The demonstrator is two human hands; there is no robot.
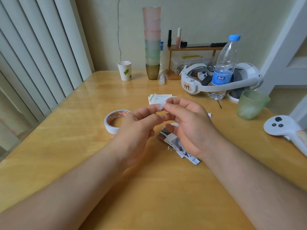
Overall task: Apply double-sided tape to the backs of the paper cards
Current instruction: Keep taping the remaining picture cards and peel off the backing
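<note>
While you pinch the small translucent white piece of double-sided tape [161,107] above the table, it sits between the fingertips of both hands, raised clear of the wood; your left hand [137,130] grips its near-left edge with thumb and forefinger closed on it, and your right hand [187,123] meets it from the other side, thumb and forefinger likewise closed on the piece; the other fingers of both hands curl loosely. Under your right palm lies the small heap of printed picture paper cards [178,145], partly hidden by that hand; beyond your fingertips, farther up the table, rests a short stack of pale cream cards lying face down [157,97]; just beside your left hand, touching the table, lies the white roll of double-sided tape with orange printing inside its core [114,121]. The light yellow wooden table [66,146] carries, on your right, a frosted green glass cup [251,104], a clear plastic water bottle with a blue cap [224,67] and a white headset [216,80].
</note>
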